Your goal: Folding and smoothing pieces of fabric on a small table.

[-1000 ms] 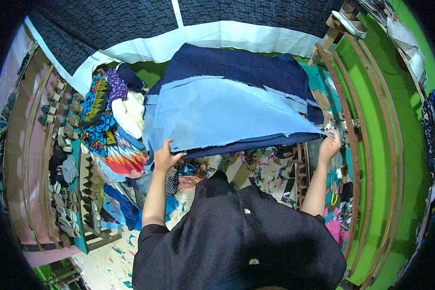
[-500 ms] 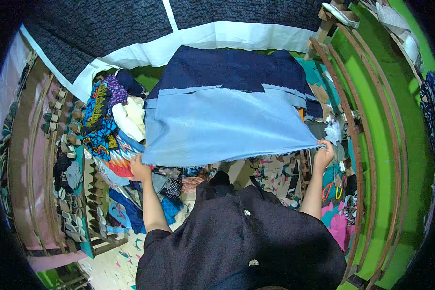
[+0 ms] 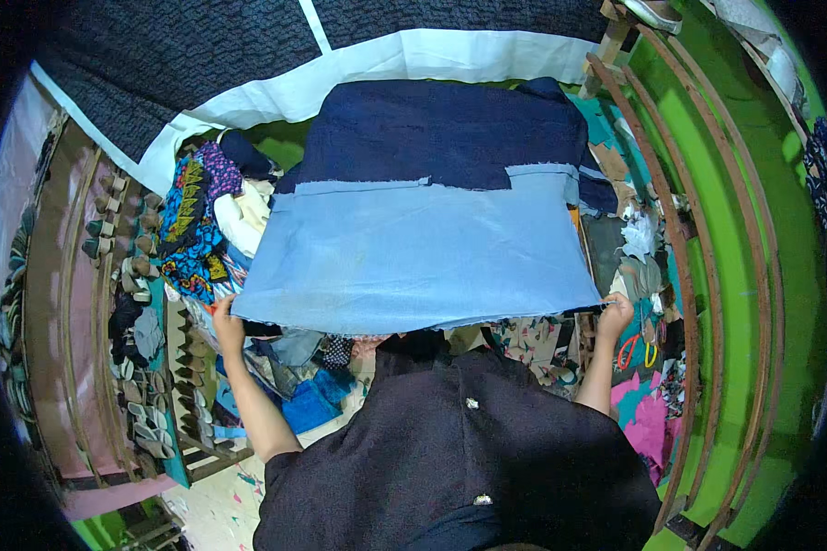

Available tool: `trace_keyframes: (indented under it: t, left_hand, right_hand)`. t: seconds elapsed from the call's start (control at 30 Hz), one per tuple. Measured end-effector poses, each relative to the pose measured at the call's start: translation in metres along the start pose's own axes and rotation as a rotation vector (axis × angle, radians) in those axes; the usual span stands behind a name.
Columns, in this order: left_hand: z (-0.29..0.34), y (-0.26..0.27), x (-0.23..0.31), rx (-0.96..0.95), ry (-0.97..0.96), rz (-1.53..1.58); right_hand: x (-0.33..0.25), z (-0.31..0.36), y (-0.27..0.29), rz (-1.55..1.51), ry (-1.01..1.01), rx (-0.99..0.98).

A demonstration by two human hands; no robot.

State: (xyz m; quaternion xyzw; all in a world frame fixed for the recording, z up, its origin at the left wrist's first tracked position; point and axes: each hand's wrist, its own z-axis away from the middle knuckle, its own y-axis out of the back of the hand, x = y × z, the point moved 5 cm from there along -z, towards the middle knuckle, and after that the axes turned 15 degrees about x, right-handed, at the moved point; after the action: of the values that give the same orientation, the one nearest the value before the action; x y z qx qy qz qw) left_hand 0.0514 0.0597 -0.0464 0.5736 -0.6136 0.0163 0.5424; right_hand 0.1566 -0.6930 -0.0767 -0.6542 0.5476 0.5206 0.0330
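Note:
A wide sheet of light-blue fabric (image 3: 413,253) with frayed edges stretches between my hands, its near edge drawn fairly straight. My left hand (image 3: 228,323) grips the near left corner, beside a bright patterned cloth. At the near right corner, my right hand (image 3: 617,315) pinches the same fabric. Dark navy fabric (image 3: 441,129) lies at the far side, and the light-blue sheet meets it along an uneven, stepped edge. What supports the fabrics is hidden beneath them.
Patterned and white cloths (image 3: 193,216) are heaped at the left. Shelves with several shoe forms (image 3: 138,404) stand farther left. Orange and yellow scissors handles (image 3: 639,354) hang near my right forearm, beside pink scraps (image 3: 641,422). Long wooden rails (image 3: 735,202) run along the green wall at right.
My left hand has moved outward to the left and slightly nearer, my right slightly nearer. The light-blue fabric is now spread wider and flatter, with its near edge straighter.

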Motion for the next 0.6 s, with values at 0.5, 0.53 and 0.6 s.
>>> trace_keyframes:
  t: [0.5, 0.53, 0.6]
  left_hand:
    - [-0.168, -0.045, 0.135, -0.418, -0.36, -0.283]
    - [-0.184, -0.058, 0.139, -0.421, -0.33, -0.297]
    - [-0.208, -0.083, 0.161, -0.346, -0.583, -0.276]
  right_hand:
    - [-0.081, -0.126, -0.056, -0.231, 0.226, 0.029]
    - [-0.087, -0.139, -0.068, -0.235, 0.231, 0.034]
    - [-0.099, -0.163, -0.107, -0.181, 0.237, -0.218]
